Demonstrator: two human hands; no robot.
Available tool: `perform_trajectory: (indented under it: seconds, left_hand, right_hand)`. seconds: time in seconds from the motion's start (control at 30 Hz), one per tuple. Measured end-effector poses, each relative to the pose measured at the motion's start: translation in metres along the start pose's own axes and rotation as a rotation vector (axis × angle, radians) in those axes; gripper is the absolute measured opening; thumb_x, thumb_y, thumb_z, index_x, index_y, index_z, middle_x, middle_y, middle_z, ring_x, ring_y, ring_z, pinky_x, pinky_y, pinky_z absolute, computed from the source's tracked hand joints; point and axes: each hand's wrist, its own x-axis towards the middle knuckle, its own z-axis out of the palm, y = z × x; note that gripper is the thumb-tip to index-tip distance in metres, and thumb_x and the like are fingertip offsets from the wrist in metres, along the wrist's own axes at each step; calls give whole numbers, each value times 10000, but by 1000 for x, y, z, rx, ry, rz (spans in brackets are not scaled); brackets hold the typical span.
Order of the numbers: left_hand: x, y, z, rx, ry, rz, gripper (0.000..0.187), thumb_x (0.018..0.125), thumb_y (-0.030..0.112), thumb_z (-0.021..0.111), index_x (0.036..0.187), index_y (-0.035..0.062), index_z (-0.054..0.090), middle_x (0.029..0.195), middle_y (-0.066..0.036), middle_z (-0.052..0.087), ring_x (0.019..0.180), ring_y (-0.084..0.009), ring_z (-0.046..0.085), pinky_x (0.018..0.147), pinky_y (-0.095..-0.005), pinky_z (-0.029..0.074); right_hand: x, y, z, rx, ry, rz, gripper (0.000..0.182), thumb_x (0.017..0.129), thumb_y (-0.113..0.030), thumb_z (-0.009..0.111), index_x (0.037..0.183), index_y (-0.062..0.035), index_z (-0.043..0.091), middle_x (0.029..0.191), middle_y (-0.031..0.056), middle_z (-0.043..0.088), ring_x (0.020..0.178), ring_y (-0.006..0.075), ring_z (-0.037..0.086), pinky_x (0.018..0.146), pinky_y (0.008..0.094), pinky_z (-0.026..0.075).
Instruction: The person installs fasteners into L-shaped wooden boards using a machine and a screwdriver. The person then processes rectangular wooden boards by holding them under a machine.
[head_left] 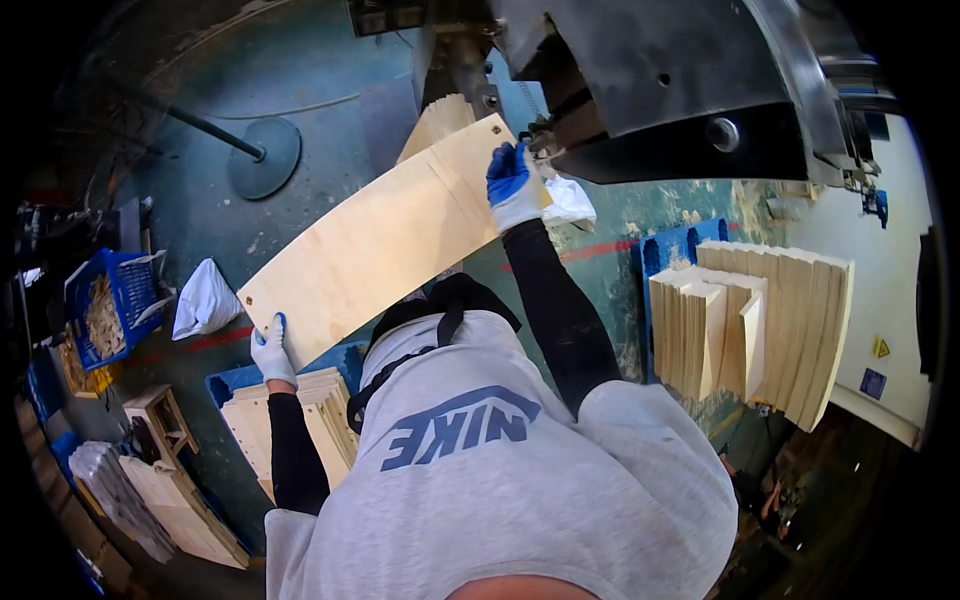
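A long, slightly curved plywood panel is held at a slant in front of my body, with a small metal fitting near each end. My left hand, in a white glove with blue fingertips, grips its lower left end, thumb on the upper face and fingers hidden beneath. At the upper right end, my gloved right hand is closed at the panel's edge, beside the black machine. Behind the panel, part of a plywood stack shows near the machine.
Plywood stacks stand to the right on a blue pallet and at my left. A blue crate of scraps, a white bag and a round-based stand are on the left. Another white bag lies beneath the machine.
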Motion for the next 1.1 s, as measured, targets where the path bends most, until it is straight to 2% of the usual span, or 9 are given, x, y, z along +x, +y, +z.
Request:
perform_trajectory:
  seconds: [0.13,0.2,0.37,0.4,0.47,0.6,0.73,0.83,1.1]
  left_hand:
    - [-4,13,-1,176,74,30,268,860,159,792,1052,24,662,963,-30,694,831,-112,623,768,-280,513]
    - [-14,27,5,84,88,37,299,833,184,819,1033,30,658,948,-38,697,826,-116,626,753,-283,515]
    - [-24,36,9,-36,71,-25,373,834,182,814,1110,7,634,998,-72,705,883,-135,653,797,-298,534]
    - [-20,24,3,47,121,18,391,825,186,819,1114,2,631,1002,-81,706,890,-145,660,798,-308,538]
    - [-21,27,0,130,171,-14,420,807,184,826,1121,-10,626,1010,-90,711,889,-160,671,798,-323,543]
    - [-28,37,-1,134,195,-39,447,790,173,825,1142,-17,624,1047,-117,718,909,-183,697,811,-341,559]
    - [-28,28,0,-36,119,-43,443,792,190,823,1144,2,630,1036,-104,724,860,-182,702,784,-327,567]
    - [-22,17,0,119,160,-71,478,799,175,830,1175,-13,603,1050,-92,701,904,-162,679,820,-300,544]
    - [-29,38,0,175,173,-116,539,756,283,846,1164,7,629,1056,-125,711,917,-205,688,823,-337,540]
  right_hand:
    - [13,4,-6,-148,-189,54,292,1033,-287,494,876,-83,631,879,73,706,816,205,668,838,345,557]
    - [28,-10,-36,-163,-540,175,293,1040,-298,501,1120,-63,657,1103,79,706,1013,186,669,958,315,524]
    - [47,-26,-44,-218,-540,175,291,1020,-291,547,1123,-54,682,1111,78,722,963,174,687,802,301,552]
    - [31,-14,-26,-349,-286,85,292,1012,-301,565,1125,-58,681,1092,82,726,937,180,696,769,306,572]
    - [49,-31,-42,-158,-509,214,326,1025,-335,515,1064,-63,690,1092,94,734,966,215,703,846,348,563]
    - [54,-11,-29,-6,-305,121,244,1011,-300,548,911,-97,640,793,52,675,733,189,659,714,354,568]
    - [34,3,-18,-180,-166,-150,260,961,-380,651,977,-120,639,846,59,690,716,158,649,634,264,556]
    - [42,-9,-35,-290,-182,-70,335,992,-390,596,1208,-136,627,1151,20,681,971,148,640,866,260,522]
    - [14,-8,6,-90,-216,105,302,982,-348,571,847,-111,698,812,37,717,677,161,650,568,306,529]
